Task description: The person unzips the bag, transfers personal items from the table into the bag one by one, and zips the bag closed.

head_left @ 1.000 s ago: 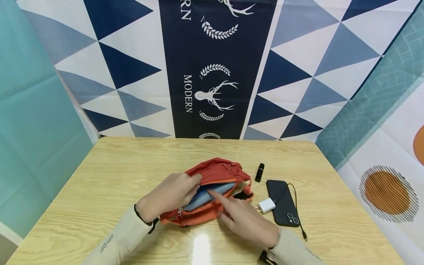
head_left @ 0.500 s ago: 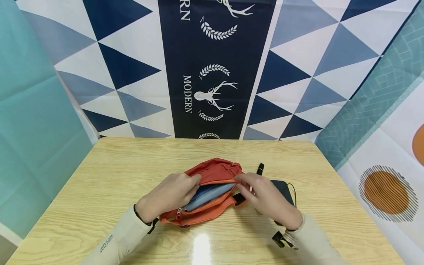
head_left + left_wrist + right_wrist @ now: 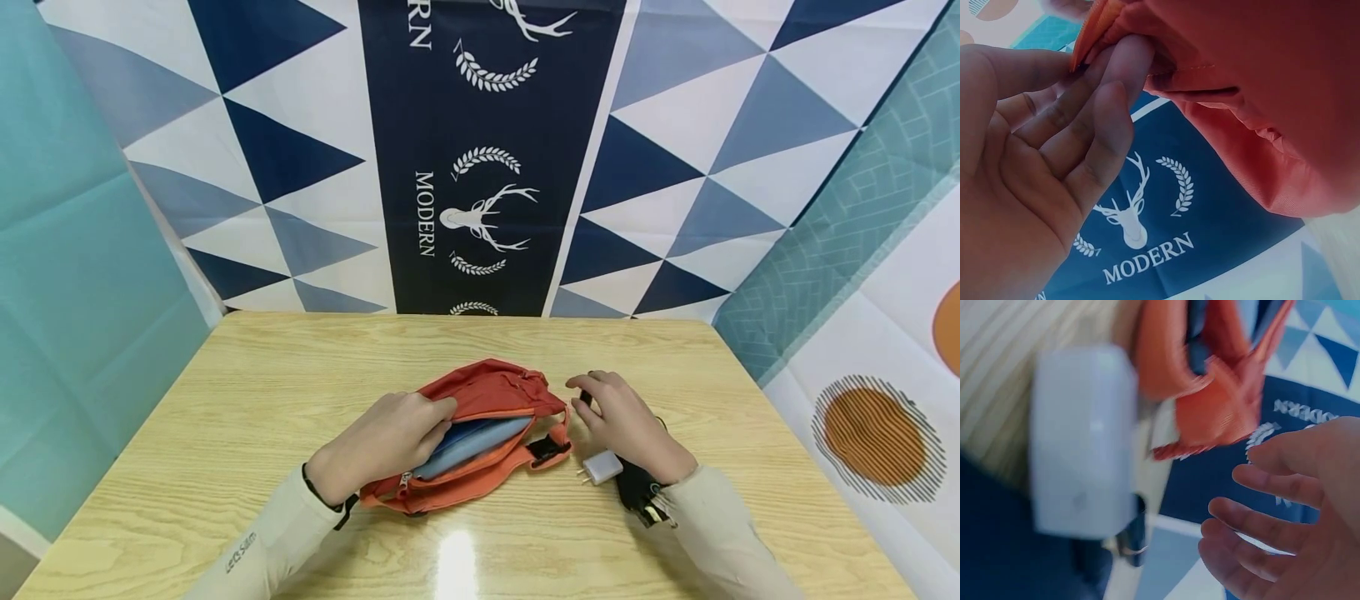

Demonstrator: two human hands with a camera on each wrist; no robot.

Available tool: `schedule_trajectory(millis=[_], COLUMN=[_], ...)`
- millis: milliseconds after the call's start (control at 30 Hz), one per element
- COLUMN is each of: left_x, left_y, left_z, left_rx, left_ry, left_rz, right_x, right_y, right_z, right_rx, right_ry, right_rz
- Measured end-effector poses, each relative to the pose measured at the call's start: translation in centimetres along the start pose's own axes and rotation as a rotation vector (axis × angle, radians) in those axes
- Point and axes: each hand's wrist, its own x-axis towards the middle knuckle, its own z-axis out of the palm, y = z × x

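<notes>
The left hand [image 3: 392, 437] pinches the mouth of the red bag [image 3: 491, 393] on the counter [image 3: 300, 358] while the right hand [image 3: 630, 427] — fingers spread — hovers by the black tube [image 3: 1132, 534] (near the bag), likely a pick-up now calling for a light pinch.

Passing room runs along the left edge of the pale wood-grain desk [image 3: 217, 417]; between the red fabric bag [image 3: 491, 390] and the right edge, a white plastic charger block [image 3: 602, 467] and the right hand [image 3: 628, 419] obstruct.

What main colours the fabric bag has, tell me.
Fabric bag: red and orange, best in head view.
</notes>
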Motion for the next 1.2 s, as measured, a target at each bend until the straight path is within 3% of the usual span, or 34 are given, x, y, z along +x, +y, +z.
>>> schedule_trajectory(millis=[333, 567, 967, 1200], left_x=[0.0, 0.1, 0.0, 0.0], left_y=[0.0, 0.0, 0.0, -0.1], left_z=[0.1, 0.1, 0.3, 0.3], left_rx=[0.018, 0.005, -0.01, -0.006], left_ry=[0.004, -0.013, -0.027, -0.034], left_rz=[0.004, -0.002, -0.012, -0.013], right_x=[-0.1, -0.3, -0.4, -0.3], right_y=[2.6, 3.2, 3.7, 3.8], right_z=[1.3, 1.8, 1.6, 1.6], right_rx=[-0.038, -0.017, 0.021, 0.044], right_ry=[-0.086, -0.194, -0.157, -0.053], right_rz=[0.034, 0.072, 0.059, 0.064])
